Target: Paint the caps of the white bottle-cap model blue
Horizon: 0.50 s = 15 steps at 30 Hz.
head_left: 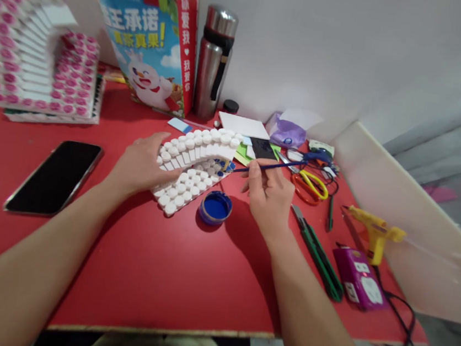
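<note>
A white craft model with a curved row of flat strips and rows of round white pieces sits on the red table. My left hand grips its left end, thumb in front and fingers behind. Between the fingers of my right hand is a paintbrush. Its tip touches the model's right end, where a few round pieces show blue paint. Just in front of the model stands a small open jar of blue paint.
Left are a phone and a pink-and-white model. Behind stand a printed bag and a steel flask. Right lie scissors, a green cutter, a yellow glue gun and a purple power socket with cable.
</note>
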Each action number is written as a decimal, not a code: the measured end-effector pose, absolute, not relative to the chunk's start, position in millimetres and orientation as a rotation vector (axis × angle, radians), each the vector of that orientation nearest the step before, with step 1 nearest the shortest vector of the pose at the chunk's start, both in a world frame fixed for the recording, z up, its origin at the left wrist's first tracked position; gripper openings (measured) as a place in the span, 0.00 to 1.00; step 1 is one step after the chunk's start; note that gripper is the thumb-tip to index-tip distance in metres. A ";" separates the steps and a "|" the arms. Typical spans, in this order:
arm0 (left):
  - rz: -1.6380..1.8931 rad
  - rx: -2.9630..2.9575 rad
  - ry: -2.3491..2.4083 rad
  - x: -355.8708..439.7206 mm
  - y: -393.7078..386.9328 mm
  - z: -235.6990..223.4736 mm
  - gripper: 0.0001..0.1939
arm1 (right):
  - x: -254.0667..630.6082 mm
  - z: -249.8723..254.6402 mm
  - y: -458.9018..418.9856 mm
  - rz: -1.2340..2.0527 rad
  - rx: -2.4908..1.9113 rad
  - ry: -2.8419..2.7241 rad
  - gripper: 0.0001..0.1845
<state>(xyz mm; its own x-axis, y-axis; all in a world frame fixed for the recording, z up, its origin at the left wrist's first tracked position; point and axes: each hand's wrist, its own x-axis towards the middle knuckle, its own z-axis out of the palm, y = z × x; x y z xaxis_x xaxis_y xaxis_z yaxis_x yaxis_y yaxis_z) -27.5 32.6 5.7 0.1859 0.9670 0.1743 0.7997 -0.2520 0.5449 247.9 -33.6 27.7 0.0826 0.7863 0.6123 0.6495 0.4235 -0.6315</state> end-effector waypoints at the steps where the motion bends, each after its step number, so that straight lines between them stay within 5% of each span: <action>1: 0.698 2.134 1.671 -27.1 32.0 6.3 0.45 | 248.2 29.1 -34.6 0.167 -1.272 -1.606 0.10; 15: 0.619 2.170 1.702 -25.1 29.6 8.5 0.47 | 250.9 38.4 -38.3 0.296 -1.289 -1.376 0.13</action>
<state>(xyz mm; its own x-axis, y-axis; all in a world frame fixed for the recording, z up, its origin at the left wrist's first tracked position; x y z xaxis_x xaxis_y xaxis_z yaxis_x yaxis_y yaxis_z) -25.1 29.6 8.5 0.1987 0.9698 0.1417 0.8341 -0.2433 0.4951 250.9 -38.3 38.4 0.2756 0.7948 0.5407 0.5023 0.3605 -0.7860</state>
